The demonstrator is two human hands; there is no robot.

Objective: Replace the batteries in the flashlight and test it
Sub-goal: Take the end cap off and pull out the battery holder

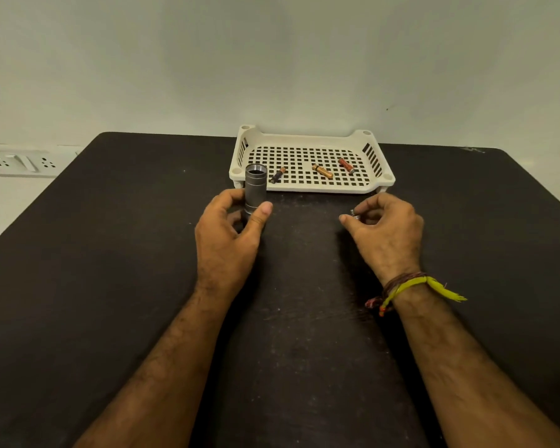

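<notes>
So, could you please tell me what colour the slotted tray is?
Cream-white tray, clearest in the head view.

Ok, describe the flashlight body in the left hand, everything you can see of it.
The flashlight body is a short grey cylinder that looks like metal, with ringed grooves around it. It stands upright on the black table, just in front of the tray's near left corner. Its top end is open and threaded, dark inside; no cap is on it. The left hand grips its lower part, thumb in front and fingers around the back. Its base is hidden by that hand.
</notes>
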